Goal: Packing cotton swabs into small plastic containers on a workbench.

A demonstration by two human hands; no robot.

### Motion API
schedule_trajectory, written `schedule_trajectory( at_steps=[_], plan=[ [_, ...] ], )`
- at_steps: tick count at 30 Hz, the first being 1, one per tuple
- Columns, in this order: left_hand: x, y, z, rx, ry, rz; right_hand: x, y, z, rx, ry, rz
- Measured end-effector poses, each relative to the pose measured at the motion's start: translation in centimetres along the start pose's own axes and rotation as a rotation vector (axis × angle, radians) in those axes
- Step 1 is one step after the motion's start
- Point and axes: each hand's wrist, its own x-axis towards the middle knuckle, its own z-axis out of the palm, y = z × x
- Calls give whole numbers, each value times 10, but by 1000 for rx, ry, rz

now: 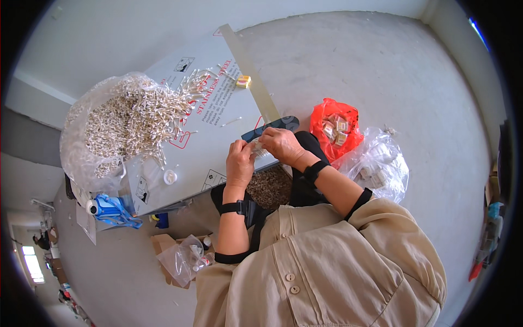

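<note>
My left hand (239, 162) and my right hand (282, 144) meet over the near edge of the table. Both are closed, with fingertips pinching a small whitish item (257, 146) between them. Its kind is too small and too covered to make out. Just beneath my hands, between my knees, lies a mass of small brownish pieces (269, 188). To the left, a clear plastic bag (73, 139) lies on its side, spilling a large heap of thin whitish sticks (131, 117) onto the table.
The table (210, 147) is covered in printed film. On it are a small yellow box (243, 82) and a white round tub (170, 176). A blue strapped bottle (111, 210) hangs left. Right stand a red bag (333, 125) of small packs and a clear bag (376, 166). A carton (166, 256) sits below.
</note>
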Motion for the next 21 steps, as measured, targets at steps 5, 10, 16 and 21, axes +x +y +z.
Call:
schedule_trajectory(
  at_steps=[5, 10, 16, 21],
  plan=[
    [0, 5, 0, 3, -19, 12, -1, 2, -2, 33, -90, 22],
    [-3, 6, 4, 6, -37, 27, -4, 1, -1, -9, -46, -26],
    [-2, 6, 4, 15, -34, 52, -5, 2, -6, -88, -82, -56],
    [-1, 1, 7, -92, 142, 19, -4, 0, -7, -32, -62, -57]
  ],
)
